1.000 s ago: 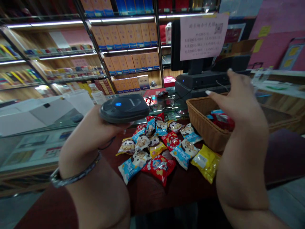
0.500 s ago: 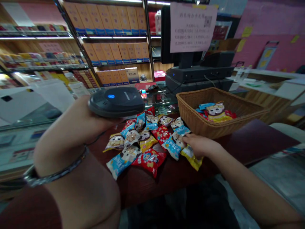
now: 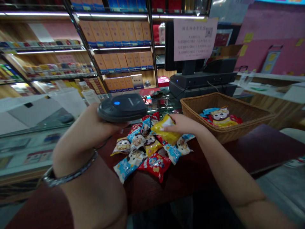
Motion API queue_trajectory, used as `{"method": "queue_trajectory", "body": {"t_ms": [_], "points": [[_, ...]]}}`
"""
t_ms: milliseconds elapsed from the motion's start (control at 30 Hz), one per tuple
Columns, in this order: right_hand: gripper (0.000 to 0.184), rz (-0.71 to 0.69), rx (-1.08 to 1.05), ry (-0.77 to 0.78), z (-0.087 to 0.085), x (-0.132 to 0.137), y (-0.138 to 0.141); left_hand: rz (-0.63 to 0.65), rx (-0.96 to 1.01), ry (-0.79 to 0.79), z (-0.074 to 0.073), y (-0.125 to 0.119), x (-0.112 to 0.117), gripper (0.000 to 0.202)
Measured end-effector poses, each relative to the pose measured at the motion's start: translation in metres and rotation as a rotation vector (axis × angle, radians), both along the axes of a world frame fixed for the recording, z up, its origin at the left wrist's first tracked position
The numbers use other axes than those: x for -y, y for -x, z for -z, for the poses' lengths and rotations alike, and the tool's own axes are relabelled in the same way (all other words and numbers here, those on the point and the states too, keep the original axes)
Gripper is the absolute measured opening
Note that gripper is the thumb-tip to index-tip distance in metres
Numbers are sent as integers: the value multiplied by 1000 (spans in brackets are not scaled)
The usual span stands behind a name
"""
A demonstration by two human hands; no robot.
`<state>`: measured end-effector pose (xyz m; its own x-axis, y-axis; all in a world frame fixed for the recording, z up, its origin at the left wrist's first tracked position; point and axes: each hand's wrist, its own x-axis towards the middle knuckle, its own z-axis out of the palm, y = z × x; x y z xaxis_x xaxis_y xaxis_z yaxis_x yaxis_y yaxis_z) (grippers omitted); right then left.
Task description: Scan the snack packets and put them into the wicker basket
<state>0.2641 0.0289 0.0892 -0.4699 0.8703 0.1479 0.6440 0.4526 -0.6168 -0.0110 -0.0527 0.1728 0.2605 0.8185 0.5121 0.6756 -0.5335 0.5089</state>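
My left hand [image 3: 89, 128] grips a dark grey barcode scanner [image 3: 122, 107] with a blue light on top, held above a pile of several snack packets [image 3: 147, 149] on the dark red counter [image 3: 250, 149]. My right hand [image 3: 184, 124] is closed on a yellow snack packet [image 3: 164, 128], lifted just in front of the scanner's head. A metal bracelet [image 3: 69, 173] circles my left wrist.
A wicker basket [image 3: 195, 109] with a few packets stands right of the pile. Behind it are a black monitor stand [image 3: 202, 79] and a paper notice [image 3: 194, 38]. Shelves of orange boxes [image 3: 124, 41] line the back; a glass counter [image 3: 35, 136] lies left.
My right hand dropped from near the basket onto the yellow packet, then lifted it up left to the scanner. The scanner hand stayed nearly still.
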Motion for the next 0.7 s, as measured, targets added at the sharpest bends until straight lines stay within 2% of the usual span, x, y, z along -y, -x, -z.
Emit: {"method": "queue_trajectory", "body": {"t_ms": [133, 233, 367, 500, 633, 700], "points": [[35, 79, -635, 163, -15, -25, 24, -50, 20, 46, 0, 6, 1, 40], [27, 63, -898, 285, -27, -34, 34, -71, 7, 41, 1, 10, 1, 37], [19, 118, -979, 379, -34, -43, 35, -25, 6, 5, 2, 8, -1, 29], [22, 110, -1063, 387, -29, -52, 31, -5, 31, 50, 1, -2, -3, 20], [22, 41, -1111, 437, -26, -54, 28, 12, 31, 110, 1, -7, -4, 26], [22, 55, -1083, 443, -26, -55, 26, 10, 21, 117, 2, -7, -5, 28]]}}
